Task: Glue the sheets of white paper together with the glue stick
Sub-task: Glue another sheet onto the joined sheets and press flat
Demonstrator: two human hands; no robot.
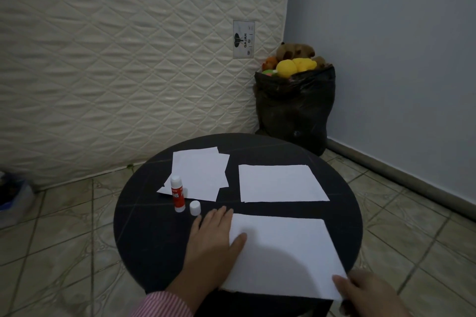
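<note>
On the round black table (144, 234), the 9 o'clock side is bare. The upright glue stick (177, 194) and its cap (195, 208) stand at 10 o'clock, just beyond the left hand (213, 237). A dark bare strip runs between the near sheet (283, 252) and the far sheet (280, 183).

mattress tag (244, 39): "GAJAH" with elephant logo | glue stick (177, 193) label: text unreadable
</note>
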